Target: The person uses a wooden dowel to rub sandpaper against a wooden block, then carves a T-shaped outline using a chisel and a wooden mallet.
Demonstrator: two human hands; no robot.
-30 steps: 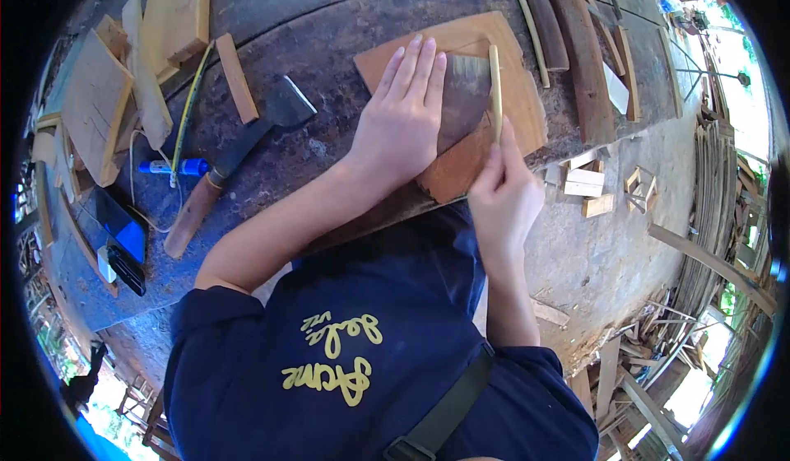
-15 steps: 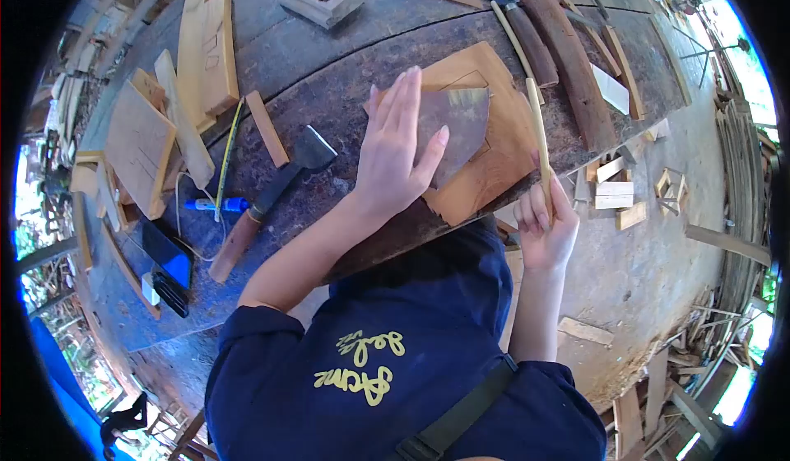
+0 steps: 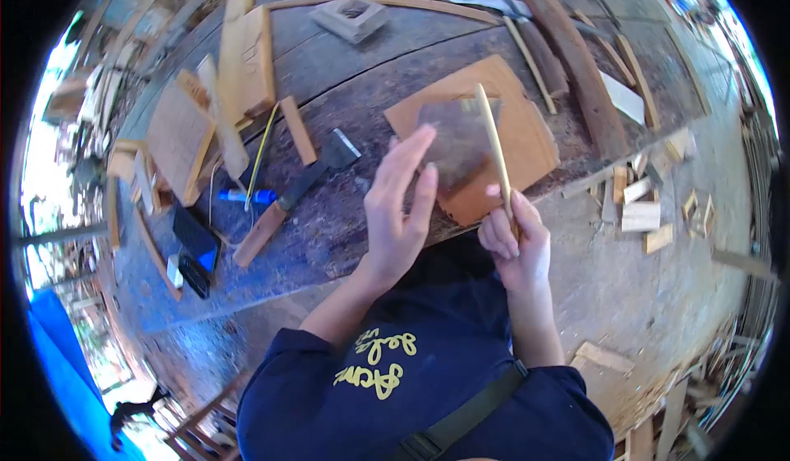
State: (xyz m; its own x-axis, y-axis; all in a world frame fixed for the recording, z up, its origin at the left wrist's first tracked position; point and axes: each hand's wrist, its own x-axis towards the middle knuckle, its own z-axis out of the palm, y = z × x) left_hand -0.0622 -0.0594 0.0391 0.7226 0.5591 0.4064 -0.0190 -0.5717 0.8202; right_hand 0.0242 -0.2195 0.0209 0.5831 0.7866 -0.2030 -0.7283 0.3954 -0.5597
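A slim pale wooden stick (image 3: 496, 148) stands up out of my right hand (image 3: 520, 235), whose fingers are wrapped round its lower end. Its upper part crosses over a flat orange-brown wooden board (image 3: 527, 144) on the workbench. On that board lies a dark grey sheet (image 3: 453, 144), partly overlapped by my left fingertips in this view. My left hand (image 3: 397, 214) is open and holds nothing, fingers stretched out and thumb apart. To its left rests a hatchet-like tool (image 3: 284, 202) with a wooden handle and dark metal head.
Wood blocks and boards (image 3: 181, 136) crowd the bench's left side, near a blue marker (image 3: 247, 196) and a black phone (image 3: 196, 237). A square block with a hole (image 3: 350, 18) sits at the back. Dark timber (image 3: 580, 74) lies right; offcuts (image 3: 640, 216) are on the floor.
My left hand has come off the grey sheet and drawn back toward my body. My right hand has swung the stick leftward over the board. The whole view has shifted slightly.
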